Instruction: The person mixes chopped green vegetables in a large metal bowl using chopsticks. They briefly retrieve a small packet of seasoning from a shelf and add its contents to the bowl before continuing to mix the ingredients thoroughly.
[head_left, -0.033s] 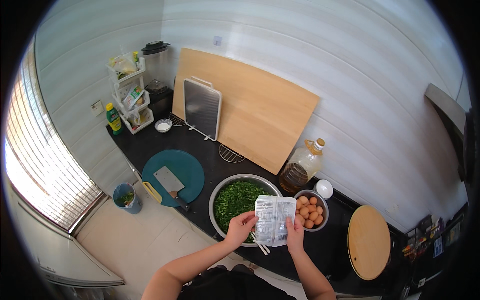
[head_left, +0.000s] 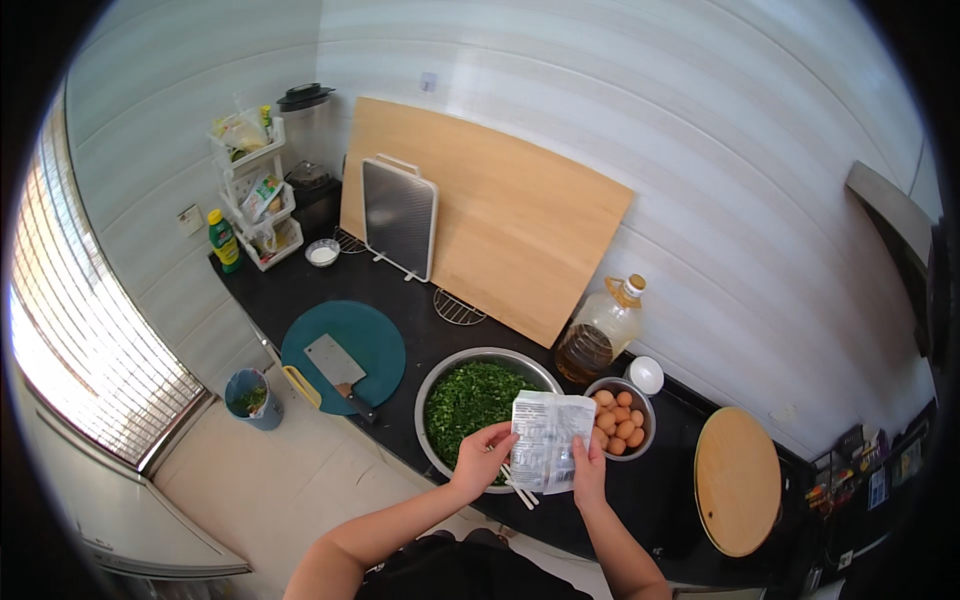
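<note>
Pinching a silvery printed packet [head_left: 548, 440] with both hands: gripping its left edge between thumb and fingertips of the left hand [head_left: 483, 462], pressing the thumb of the right hand [head_left: 589, 470] on its near face, presumably curling fingers behind. Holding it raised over the right part of a large metal bowl [head_left: 421, 415], near the smaller bowl [head_left: 648, 402] of eggs [head_left: 625, 428].

Seeing greens [head_left: 470, 405] already cut fine in the large bowl, so judging the chopping finished, and noticing a cleaver [head_left: 336, 362] lying on the round green board [head_left: 380, 335]. Finding no plain tear along the packet, so judging it probably unopened; seeing eggs whole in their shells, so counting them as untouched work.

Hiding the packet's far side, part of the bowl's near rim and the leftmost eggs from view. Losing the upper ends of the white chopsticks [head_left: 524, 494] near the left hand. Blurring the packet's fine print; dimming the clutter [head_left: 850, 470] at the far right into shadow.
</note>
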